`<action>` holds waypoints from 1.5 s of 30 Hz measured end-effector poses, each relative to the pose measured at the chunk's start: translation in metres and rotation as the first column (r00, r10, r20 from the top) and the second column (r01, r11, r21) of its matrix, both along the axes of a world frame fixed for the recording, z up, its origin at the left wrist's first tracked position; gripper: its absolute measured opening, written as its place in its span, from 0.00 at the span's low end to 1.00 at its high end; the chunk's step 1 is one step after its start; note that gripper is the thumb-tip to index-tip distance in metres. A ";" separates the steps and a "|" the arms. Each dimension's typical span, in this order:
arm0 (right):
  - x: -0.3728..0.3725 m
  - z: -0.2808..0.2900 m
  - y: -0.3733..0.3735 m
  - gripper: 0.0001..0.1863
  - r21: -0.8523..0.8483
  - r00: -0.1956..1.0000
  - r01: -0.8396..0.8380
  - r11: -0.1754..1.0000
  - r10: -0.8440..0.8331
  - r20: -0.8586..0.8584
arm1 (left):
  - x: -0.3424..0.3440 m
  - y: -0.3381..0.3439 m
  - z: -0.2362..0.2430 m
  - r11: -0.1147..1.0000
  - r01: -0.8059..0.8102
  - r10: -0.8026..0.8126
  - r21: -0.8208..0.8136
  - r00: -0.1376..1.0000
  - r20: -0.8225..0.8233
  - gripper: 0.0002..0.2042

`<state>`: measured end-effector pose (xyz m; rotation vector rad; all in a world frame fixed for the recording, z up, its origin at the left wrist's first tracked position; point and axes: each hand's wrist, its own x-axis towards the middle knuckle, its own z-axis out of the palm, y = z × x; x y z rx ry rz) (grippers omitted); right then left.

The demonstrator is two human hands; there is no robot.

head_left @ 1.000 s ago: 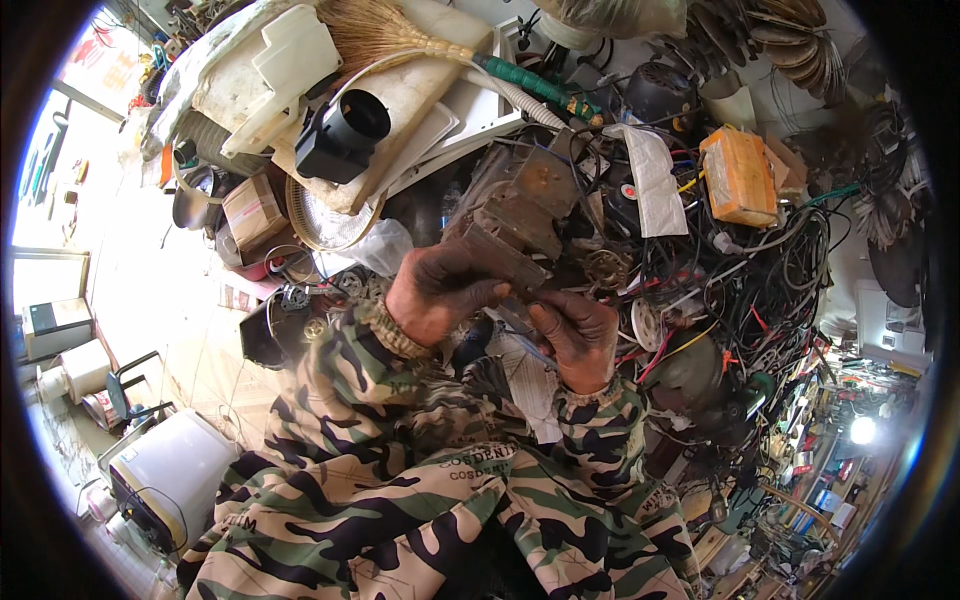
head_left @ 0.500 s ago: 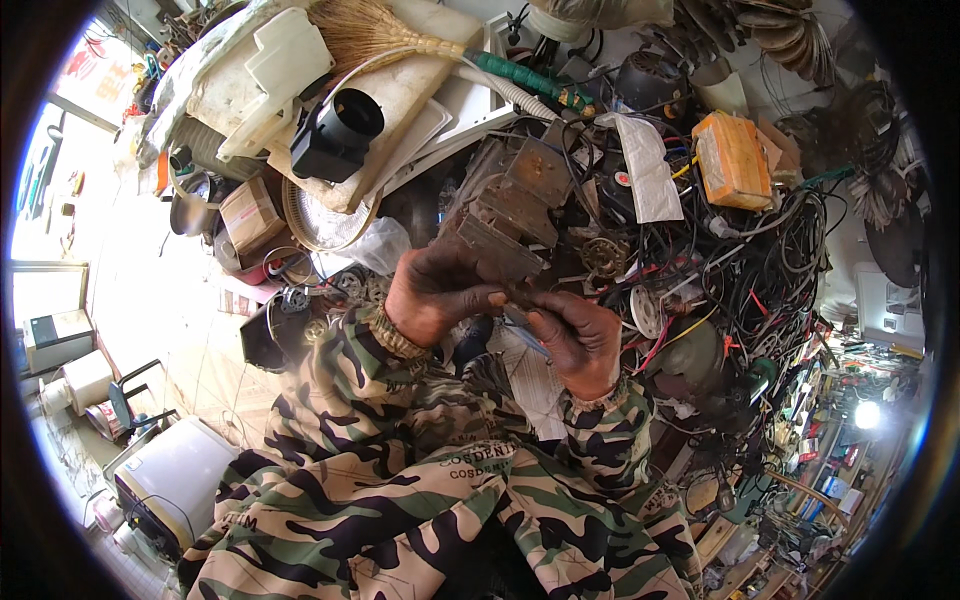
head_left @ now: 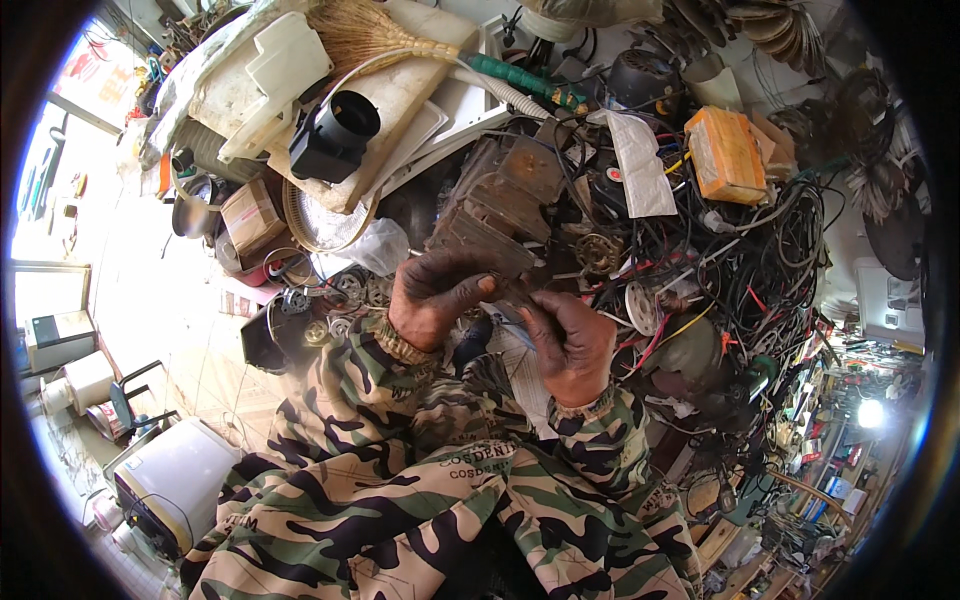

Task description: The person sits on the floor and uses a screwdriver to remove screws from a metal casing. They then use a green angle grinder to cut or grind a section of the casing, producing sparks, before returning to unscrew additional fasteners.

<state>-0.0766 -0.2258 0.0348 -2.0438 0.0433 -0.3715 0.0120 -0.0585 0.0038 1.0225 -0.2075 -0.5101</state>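
Close together above my lap, my left hand [head_left: 440, 298] and my right hand [head_left: 570, 342] both have curled fingers. The left thumb bends in toward its fingers, which reach across to the rusty metal assembly [head_left: 507, 195]. My right thumb and forefinger pinch near the assembly's lower edge. Whatever lies between the fingers is small, dark and mostly hidden, so I cannot make it out. Both hands are blackened with grime. A pale sheet [head_left: 522, 375] shows below and between them.
Tangled cables [head_left: 775, 275] and a yellow box [head_left: 727, 158] crowd the right, near a white paper strip [head_left: 642, 165]. At upper left lie a straw broom [head_left: 365, 35], a black plastic housing [head_left: 335, 137] and a round basket [head_left: 322, 222]. Small metal parts [head_left: 345, 290] lie left of my hands.
My right hand has shifted slightly left and turned a little more upright. The left thumb has lifted and drawn slightly back from the right fingers.
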 end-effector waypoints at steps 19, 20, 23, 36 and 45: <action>-0.003 0.011 -0.003 0.07 0.043 0.995 0.084 0.996 -0.082 -0.051 | -0.005 -0.011 -0.005 0.957 -0.193 0.105 -0.217 0.927 -0.360 0.08; -0.005 0.013 -0.003 0.07 0.104 0.995 0.089 0.991 -0.085 -0.044 | -0.004 -0.011 -0.006 0.949 -0.163 0.050 -0.271 0.923 -0.381 0.08; 0.003 0.020 0.005 0.08 0.575 0.995 0.094 0.813 -0.095 -0.028 | -0.006 -0.007 -0.006 0.925 -0.104 -0.062 -0.366 0.908 -0.415 0.09; 0.011 0.016 -0.002 0.11 0.640 1.000 0.021 0.768 -0.015 -0.015 | -0.006 -0.012 0.011 0.920 -0.058 -0.081 -0.388 0.940 -0.331 0.09; 0.012 0.015 0.000 0.11 0.467 0.996 0.083 0.880 -0.090 -0.008 | -0.002 -0.011 0.013 0.988 -0.078 0.066 -0.133 0.994 -0.092 0.09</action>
